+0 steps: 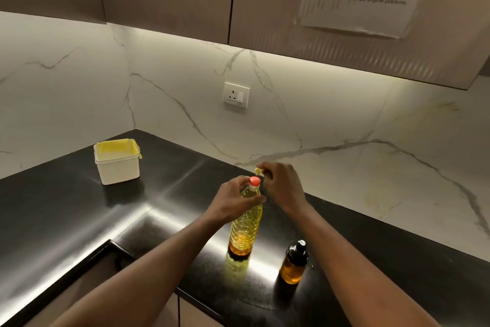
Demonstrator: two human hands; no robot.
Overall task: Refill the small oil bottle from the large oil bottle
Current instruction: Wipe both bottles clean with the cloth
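Head view | left hand (233, 203) fingers wrapped round upright large oil bottle (246, 223) neck | right hand (282, 186) pinching yellow scrap (259, 171) just right of red cap (254, 181)

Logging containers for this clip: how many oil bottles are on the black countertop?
2. The large clear plastic bottle of yellow oil with a red cap stands mid-counter, its neck held by the left hand. The small amber bottle with a black top stands to its right, untouched.
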